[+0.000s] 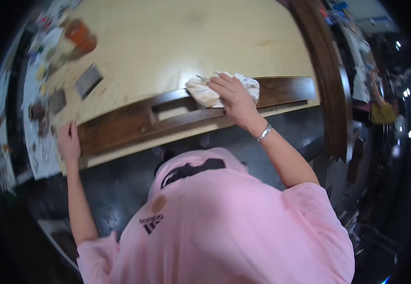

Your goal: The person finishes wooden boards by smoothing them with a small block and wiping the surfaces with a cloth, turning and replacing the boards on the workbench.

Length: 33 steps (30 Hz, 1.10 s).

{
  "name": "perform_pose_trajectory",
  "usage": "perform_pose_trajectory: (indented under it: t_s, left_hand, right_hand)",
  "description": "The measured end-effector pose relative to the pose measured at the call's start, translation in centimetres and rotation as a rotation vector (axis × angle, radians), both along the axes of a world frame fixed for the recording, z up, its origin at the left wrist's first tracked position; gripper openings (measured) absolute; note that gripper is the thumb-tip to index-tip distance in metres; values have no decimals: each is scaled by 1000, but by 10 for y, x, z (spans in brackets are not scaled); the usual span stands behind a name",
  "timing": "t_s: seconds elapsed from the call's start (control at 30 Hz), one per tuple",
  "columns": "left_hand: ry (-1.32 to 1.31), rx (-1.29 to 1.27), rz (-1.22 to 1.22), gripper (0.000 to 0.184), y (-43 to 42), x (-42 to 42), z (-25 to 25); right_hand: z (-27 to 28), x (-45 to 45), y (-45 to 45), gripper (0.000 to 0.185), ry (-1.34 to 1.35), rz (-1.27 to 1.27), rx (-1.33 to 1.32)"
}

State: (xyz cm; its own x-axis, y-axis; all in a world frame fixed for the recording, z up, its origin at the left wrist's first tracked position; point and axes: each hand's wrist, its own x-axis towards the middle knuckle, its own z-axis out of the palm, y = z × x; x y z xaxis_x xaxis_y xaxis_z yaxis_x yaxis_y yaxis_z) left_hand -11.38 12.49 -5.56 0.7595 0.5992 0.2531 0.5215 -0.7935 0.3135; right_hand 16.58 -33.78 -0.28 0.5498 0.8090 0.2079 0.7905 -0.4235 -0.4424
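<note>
A long dark-brown wooden board (120,128) with a rectangular cutout lies along the near edge of the table. My left hand (69,139) is closed on its left end, with some fingers hidden from view. Over the board, right of the cutout, my right hand (234,97) presses a crumpled white cloth (203,92) with brownish stains against the wood. A silver bracelet (264,132) circles my right wrist.
The pale tabletop (191,42) stretches beyond the board. At its left lie a grey rectangular block (89,81), a smaller grey piece (57,101) and a blurred orange-brown container (80,36). A dark wooden beam (326,71) stands along the right side.
</note>
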Motion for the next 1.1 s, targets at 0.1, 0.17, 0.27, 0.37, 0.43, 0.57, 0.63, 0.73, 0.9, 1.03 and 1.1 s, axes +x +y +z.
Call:
perform_pose_trajectory:
  t_s: [0.1,0.17,0.27,0.37,0.43,0.57,0.63,0.73,0.9,1.03,1.1]
  left_hand:
    - [6,-41,7,28,-9,2,10]
    - [35,-72,30,28,-11,3,13]
    - [65,-61,37,31,-12,4,16]
    - [78,-75,-1,33,-1,-1,9]
    - [105,-67,23,33,0,-1,8]
    - [121,-76,12,34,5,-1,9]
    - [121,-91,18,33,3,1,12]
    - [124,-98,26,33,7,-3,7]
    - [148,-80,39,34,6,-1,8]
    - [185,-102,19,35,12,-2,8]
    - [191,-91,5,35,13,-1,8]
  right_hand:
    - [-16,58,-86,46,-28,-280,8]
    - [-6,89,-128,31,-173,-452,64]
    - [-3,94,-114,19,63,-598,-20]
    - [-29,35,-40,27,-80,-117,255]
    - [-16,25,-22,25,-65,-116,199]
    - [-36,98,-110,21,-194,-226,108]
    - [-32,138,-178,21,-208,-438,16]
    - [-29,193,-273,22,-202,-777,-121]
    - [-3,181,-274,22,-323,-1037,111]
    - [-45,62,-170,41,-342,-679,258]
    - [-41,12,-137,33,-290,-550,310]
